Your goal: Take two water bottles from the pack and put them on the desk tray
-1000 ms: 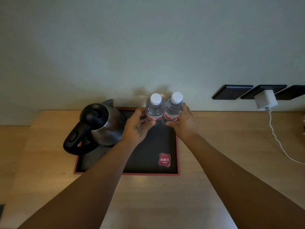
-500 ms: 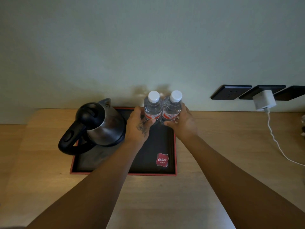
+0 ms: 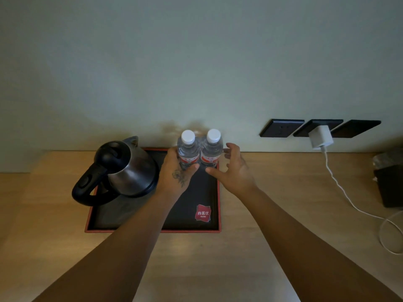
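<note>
Looking pretty much done: both bottles stand at the tray's far right corner, left hand gripping one, right hand fingers spread, empty, just beside the other.

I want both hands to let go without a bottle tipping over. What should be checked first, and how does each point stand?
1. Left bottle upright on the tray: ok.
2. Right bottle upright beside it: ok.
3. Right hand off its bottle: ok, fingers spread, apart from it.
4. Left hand released: not ok, grip closed on the left bottle.
5. Bottles clear of the kettle: ok.
6. Bottle bases flat on the tray: cannot tell, hidden by the hands.
</note>
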### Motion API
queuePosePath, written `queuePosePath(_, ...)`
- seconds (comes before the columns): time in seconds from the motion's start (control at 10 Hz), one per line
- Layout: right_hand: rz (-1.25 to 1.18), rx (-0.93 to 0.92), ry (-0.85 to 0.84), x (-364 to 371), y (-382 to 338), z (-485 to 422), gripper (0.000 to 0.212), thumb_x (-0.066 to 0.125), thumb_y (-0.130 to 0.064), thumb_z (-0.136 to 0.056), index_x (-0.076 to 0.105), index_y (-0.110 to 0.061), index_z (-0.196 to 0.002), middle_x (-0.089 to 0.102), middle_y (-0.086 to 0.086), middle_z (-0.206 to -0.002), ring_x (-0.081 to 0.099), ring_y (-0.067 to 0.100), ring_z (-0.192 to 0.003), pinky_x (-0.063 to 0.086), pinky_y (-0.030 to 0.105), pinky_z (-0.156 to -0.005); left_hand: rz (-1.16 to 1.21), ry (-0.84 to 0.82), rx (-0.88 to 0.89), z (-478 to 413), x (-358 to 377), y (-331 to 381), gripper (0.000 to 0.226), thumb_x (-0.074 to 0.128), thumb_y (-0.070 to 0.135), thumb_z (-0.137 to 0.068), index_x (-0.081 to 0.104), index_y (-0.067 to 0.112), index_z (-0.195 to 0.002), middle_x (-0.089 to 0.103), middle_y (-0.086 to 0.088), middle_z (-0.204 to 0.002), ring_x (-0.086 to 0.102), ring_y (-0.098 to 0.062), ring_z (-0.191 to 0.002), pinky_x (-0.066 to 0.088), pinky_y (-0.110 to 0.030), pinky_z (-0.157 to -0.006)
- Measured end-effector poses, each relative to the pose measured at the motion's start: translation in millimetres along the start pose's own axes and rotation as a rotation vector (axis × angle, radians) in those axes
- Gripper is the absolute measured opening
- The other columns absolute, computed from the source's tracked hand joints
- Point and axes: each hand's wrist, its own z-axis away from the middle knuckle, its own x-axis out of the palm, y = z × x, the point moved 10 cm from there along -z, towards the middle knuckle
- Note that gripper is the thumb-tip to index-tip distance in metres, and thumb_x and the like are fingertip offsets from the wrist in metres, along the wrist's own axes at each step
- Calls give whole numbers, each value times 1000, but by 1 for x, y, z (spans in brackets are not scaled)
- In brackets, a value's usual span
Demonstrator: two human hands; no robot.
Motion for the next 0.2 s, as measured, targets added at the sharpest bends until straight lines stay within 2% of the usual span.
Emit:
queuePosePath(0.1, 70, -28, 14, -29, -15, 14, 105, 88, -49, -83, 25, -23, -163, 44, 5, -168, 51, 28, -149, 51, 52, -115, -8, 15, 5, 6, -10, 26, 66, 92, 24, -84, 54, 13, -136, 68, -7, -136, 69, -27, -126, 57, -60, -107)
queuePosePath(0.2, 135, -96, 6, -52, -38, 28, 108, 85, -59, -81, 25, -25, -163, 41, 2, -169, 52, 27, -147, 53, 51, -113, -30, 47, 65, 16, -23, 59, 72, 93, 18, -84, 50, 15, -142, 65, -7, -138, 66, -27, -127, 56, -57, -109)
